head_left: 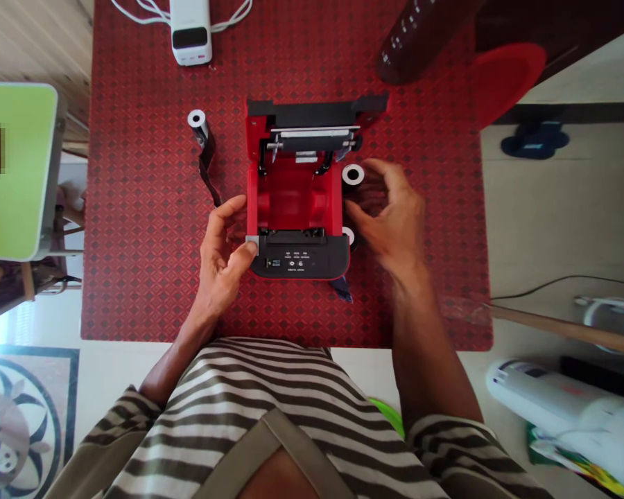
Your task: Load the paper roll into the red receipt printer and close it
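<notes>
A red and black label printer stands on the table with its lid raised and its red roll bay bare. My left hand grips its left side, thumb on the front corner and fingers along the wall. To the right of the printer, my right hand has thumb and fingers apart. Its index fingertip is close to a white-ended roll with a black core. Whether it touches that roll, I cannot tell. Part of a second roll shows below the thumb, mostly hidden by the printer.
A black ribbon roll with a loose trailing strip lies left of the printer. Farther back are a white power bank with cables and a dark bottle. A red plastic stool or chair adjoins the patterned red table at right.
</notes>
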`<state>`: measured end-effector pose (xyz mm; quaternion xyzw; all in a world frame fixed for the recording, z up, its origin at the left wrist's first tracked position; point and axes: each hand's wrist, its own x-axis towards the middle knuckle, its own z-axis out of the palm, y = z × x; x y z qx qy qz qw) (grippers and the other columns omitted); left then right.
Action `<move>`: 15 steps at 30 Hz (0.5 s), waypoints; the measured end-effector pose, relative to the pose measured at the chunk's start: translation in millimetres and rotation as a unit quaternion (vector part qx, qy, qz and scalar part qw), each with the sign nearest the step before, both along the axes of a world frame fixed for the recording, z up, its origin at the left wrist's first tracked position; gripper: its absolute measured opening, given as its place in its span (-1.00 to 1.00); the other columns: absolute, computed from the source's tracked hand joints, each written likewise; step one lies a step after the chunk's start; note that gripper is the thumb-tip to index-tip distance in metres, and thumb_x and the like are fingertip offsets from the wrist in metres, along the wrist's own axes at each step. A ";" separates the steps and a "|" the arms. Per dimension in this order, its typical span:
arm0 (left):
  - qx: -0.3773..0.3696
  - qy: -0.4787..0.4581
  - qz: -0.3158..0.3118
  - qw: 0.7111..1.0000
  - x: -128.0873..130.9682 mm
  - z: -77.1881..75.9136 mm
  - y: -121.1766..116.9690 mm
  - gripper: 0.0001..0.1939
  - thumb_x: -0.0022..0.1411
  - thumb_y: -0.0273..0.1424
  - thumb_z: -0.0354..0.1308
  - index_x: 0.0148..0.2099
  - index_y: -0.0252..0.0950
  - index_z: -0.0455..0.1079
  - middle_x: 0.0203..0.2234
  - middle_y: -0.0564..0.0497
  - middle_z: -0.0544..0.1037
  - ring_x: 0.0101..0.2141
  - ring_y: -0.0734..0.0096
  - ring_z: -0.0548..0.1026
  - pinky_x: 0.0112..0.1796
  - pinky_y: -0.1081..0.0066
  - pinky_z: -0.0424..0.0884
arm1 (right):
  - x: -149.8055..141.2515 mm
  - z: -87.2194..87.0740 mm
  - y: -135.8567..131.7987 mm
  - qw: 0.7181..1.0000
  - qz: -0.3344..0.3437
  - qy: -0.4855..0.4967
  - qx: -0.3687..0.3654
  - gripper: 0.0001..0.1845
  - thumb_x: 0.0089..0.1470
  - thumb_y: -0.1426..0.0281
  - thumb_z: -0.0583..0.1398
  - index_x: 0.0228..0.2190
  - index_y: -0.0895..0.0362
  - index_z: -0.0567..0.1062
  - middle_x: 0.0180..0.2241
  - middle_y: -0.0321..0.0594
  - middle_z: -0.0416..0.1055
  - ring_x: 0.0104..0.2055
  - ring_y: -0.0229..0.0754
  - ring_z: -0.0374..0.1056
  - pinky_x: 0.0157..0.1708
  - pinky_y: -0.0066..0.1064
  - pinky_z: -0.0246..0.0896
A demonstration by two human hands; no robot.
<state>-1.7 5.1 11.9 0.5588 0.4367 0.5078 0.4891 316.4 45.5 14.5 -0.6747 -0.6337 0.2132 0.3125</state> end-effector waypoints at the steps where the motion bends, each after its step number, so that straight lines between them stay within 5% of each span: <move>1: 0.000 0.002 0.000 1.000 -0.1 -0.3 0.1 -0.31 0.65 0.20 0.50 0.62 0.11 0.58 0.41 -0.10 0.76 0.39 -0.11 0.75 0.31 -0.04 0.78 | 4.6 2.2 -7.9 1.000 -0.007 0.010 0.004 -0.37 0.48 0.35 0.32 0.49 -0.04 0.60 0.41 0.07 0.78 0.33 0.22 0.79 0.33 0.16 0.75; 5: 0.008 -0.010 -0.005 1.000 0.1 -2.6 0.4 -0.33 0.66 0.17 0.51 0.62 0.14 0.58 0.42 -0.07 0.77 0.38 -0.09 0.76 0.26 0.01 0.78 | 20.9 10.9 -46.8 0.998 0.012 0.040 -0.042 -0.52 0.44 0.31 0.34 0.31 -0.11 0.75 0.19 -0.05 0.87 0.11 0.20 0.83 0.22 0.24 0.79; 8: 0.012 -0.017 -0.003 1.000 1.0 -4.9 0.5 -0.34 0.67 0.14 0.52 0.63 0.15 0.59 0.41 -0.07 0.78 0.36 -0.09 0.77 0.26 0.00 0.77 | 15.7 11.5 -68.1 0.993 0.052 0.065 -0.084 -0.43 0.34 0.30 0.41 0.33 -0.09 0.77 0.15 -0.10 0.88 0.00 0.14 0.83 0.13 0.17 0.83; 10: 0.012 -0.022 0.005 1.000 1.6 -6.5 0.4 -0.35 0.67 0.13 0.52 0.62 0.12 0.59 0.41 -0.09 0.78 0.37 -0.11 0.77 0.27 -0.03 0.77 | 3.9 7.7 -72.7 0.993 0.050 0.074 -0.077 -0.40 0.31 0.30 0.41 0.35 -0.09 0.76 0.18 -0.11 0.88 0.02 0.13 0.83 0.14 0.15 0.82; 15: 0.002 -0.022 -0.002 1.000 0.7 -8.1 -1.4 -0.35 0.66 0.16 0.52 0.62 0.18 0.58 0.45 0.00 0.75 0.40 -0.16 0.74 0.29 -0.08 0.77 | -15.2 -3.6 -65.6 0.991 0.009 0.119 -0.067 -0.68 0.34 0.17 0.41 0.07 -0.11 0.81 0.01 -0.18 0.90 0.02 0.15 0.82 0.12 0.10 0.78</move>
